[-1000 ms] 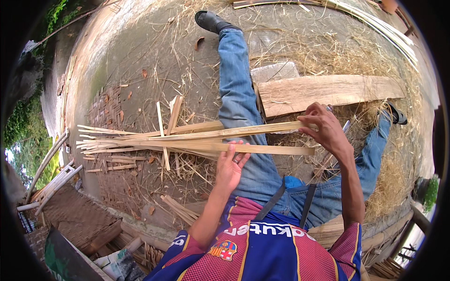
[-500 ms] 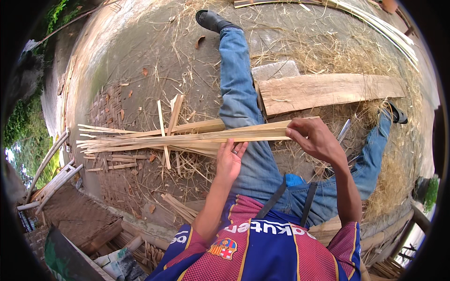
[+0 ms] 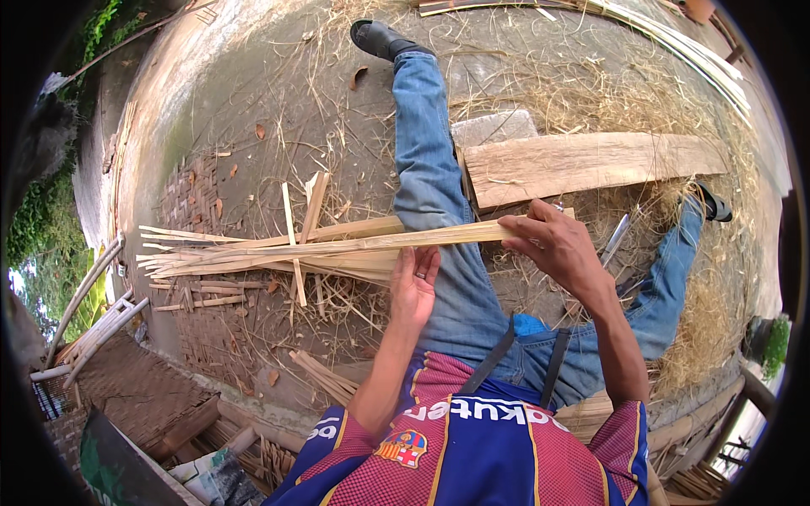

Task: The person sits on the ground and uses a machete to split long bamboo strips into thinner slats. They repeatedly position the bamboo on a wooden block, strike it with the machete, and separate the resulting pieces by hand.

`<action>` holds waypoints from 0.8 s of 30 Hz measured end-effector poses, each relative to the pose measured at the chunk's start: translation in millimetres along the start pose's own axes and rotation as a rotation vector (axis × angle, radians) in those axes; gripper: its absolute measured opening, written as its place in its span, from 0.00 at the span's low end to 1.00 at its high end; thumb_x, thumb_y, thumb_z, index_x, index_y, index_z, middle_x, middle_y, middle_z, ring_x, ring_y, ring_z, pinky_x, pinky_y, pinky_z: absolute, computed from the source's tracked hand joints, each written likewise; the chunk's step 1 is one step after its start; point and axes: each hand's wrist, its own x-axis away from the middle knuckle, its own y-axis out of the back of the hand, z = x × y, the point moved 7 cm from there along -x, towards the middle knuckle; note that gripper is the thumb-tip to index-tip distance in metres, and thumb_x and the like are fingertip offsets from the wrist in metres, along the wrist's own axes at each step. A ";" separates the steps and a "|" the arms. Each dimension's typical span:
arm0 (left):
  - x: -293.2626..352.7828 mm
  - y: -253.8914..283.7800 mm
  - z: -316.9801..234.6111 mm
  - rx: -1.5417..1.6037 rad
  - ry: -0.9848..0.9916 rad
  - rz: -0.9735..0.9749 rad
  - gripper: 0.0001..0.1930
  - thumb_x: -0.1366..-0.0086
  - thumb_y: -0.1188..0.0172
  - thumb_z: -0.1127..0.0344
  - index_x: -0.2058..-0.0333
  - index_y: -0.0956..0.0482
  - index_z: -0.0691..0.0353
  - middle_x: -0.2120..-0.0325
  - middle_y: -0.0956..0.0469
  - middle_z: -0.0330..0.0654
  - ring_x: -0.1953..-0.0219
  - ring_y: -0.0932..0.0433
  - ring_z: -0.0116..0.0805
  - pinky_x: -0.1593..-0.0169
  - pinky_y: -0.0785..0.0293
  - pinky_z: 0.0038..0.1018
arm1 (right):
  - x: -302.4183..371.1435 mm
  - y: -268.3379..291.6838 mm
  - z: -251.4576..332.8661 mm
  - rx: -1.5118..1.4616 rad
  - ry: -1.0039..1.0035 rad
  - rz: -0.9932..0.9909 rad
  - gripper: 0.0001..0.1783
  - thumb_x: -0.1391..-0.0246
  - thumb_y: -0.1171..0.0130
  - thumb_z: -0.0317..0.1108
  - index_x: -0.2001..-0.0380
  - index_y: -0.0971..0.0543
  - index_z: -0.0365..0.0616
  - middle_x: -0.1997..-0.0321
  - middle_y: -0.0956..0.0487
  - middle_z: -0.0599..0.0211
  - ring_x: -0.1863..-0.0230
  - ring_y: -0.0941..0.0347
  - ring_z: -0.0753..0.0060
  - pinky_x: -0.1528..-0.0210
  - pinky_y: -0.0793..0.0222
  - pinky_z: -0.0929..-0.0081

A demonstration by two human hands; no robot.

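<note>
A long bundle of split bamboo strips [image 3: 337, 248] lies across my left thigh, its loose ends fanning out to the left. At the bundle's right end, my right hand [image 3: 558, 246] is closed, with thumb and fingers pinching strips. My left hand [image 3: 413, 287], palm turned upward, has its thumb and bent fingers at the bundle's lower edge, around the middle; the fingertips are partly hidden by the strips. A thicker bamboo piece [image 3: 363, 228] runs behind the bundle to my leg. A short crosswise strip [image 3: 289, 211] and another short piece [image 3: 315, 201] touch the bundle on the left.
A wide wooden plank [image 3: 591, 163] slopes across my right shin, beside a grey block [image 3: 496, 126]. A knife-like blade [image 3: 616, 239] lies right of my right hand. Shavings [image 3: 591, 97] litter the ground. More strips [image 3: 325, 374] lie near my left elbow.
My right hand has shifted slightly left and its fingers have closed further over the strips' end. My left hand has barely moved.
</note>
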 end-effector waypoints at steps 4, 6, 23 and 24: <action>-0.3 -14.8 -4.4 0.031 -0.040 0.068 0.19 0.31 0.39 0.59 0.45 0.26 0.58 0.45 0.23 0.42 0.42 0.25 0.34 0.36 0.25 0.32 | -12.2 -5.6 -13.2 -0.023 -0.049 0.149 0.17 0.37 0.42 0.47 0.62 0.16 0.45 0.75 0.24 0.59 0.73 0.26 0.55 0.67 0.31 0.57; 3.5 -18.2 -4.2 0.036 -0.038 0.067 0.19 0.31 0.38 0.58 0.45 0.25 0.58 0.47 0.22 0.41 0.42 0.25 0.35 0.36 0.25 0.31 | -18.5 -6.3 -17.9 -0.061 -0.105 0.229 0.19 0.36 0.43 0.48 0.65 0.16 0.43 0.78 0.22 0.57 0.75 0.25 0.52 0.68 0.31 0.57; -2.3 -9.8 2.3 -0.052 -0.010 0.003 0.13 0.32 0.36 0.56 0.55 0.19 0.56 0.58 0.16 0.38 0.56 0.17 0.33 0.48 0.18 0.31 | -29.0 -11.8 -48.2 -0.251 -0.284 0.379 0.28 0.35 0.46 0.53 0.74 0.15 0.39 0.83 0.23 0.61 0.81 0.29 0.68 0.74 0.34 0.64; -2.8 -10.4 2.0 -0.057 -0.013 -0.001 0.12 0.32 0.37 0.57 0.55 0.19 0.56 0.58 0.16 0.39 0.56 0.17 0.33 0.49 0.17 0.31 | -29.4 -12.7 -51.6 -0.242 -0.311 0.410 0.28 0.35 0.46 0.53 0.74 0.15 0.39 0.83 0.23 0.62 0.81 0.29 0.69 0.74 0.34 0.64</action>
